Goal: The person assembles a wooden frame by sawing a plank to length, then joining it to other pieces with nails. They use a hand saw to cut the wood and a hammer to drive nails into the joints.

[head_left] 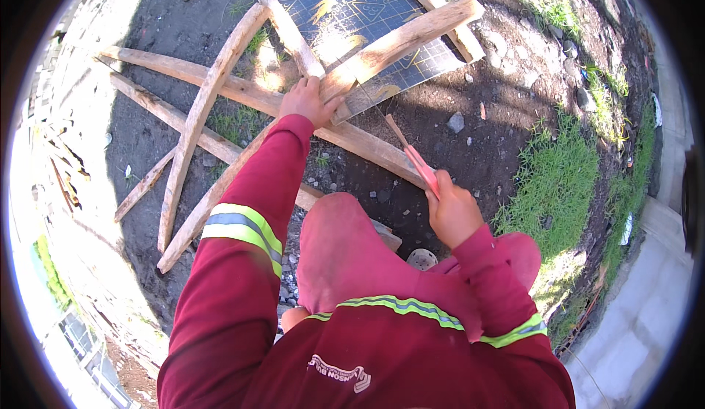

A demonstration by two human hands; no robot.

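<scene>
My left hand [305, 102] is closed on a wooden pole where several rough poles cross. A thick pole [404, 45] runs from beside that hand to the upper right. Under the hand passes a long pole [374, 148], and a curved pole [209, 104] lies across others at the left. My right hand [449, 209], lower and to the right, grips a red-handled tool [421, 163]. The tool's narrow brownish end points up and left, apart from the wood. Its exact kind is unclear.
A dark printed panel [433, 67] lies beneath the poles. Stones such as a grey one [456, 122] dot the soil. Grass [554, 178] grows to the right, beside a pale concrete strip [624, 306]. My shoe [421, 259] shows below the knees.
</scene>
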